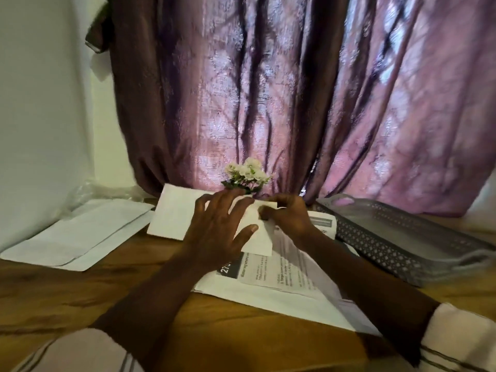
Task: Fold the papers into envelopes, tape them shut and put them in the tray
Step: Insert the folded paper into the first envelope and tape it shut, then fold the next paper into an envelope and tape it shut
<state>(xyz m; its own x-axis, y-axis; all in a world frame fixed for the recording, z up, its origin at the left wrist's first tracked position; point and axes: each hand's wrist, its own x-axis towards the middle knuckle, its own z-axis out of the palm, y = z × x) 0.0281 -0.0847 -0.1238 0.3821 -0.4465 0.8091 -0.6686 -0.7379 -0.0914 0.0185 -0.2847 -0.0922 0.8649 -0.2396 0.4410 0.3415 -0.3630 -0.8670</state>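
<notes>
On the brown wooden worktop (67,299), limp, light folded white paper (171,216) is pressed by the flat left hand (217,226), pinched beside that grip by the right hand (287,218).

Your left hand (217,226) lay flat, fingers spread, on the folded paper (171,216), while your right hand (288,220) pinched its far edge (just in front of the flowers (248,174)). A printed sheet (281,275) lay beneath; the tray (375,245) sat at your right.
</notes>
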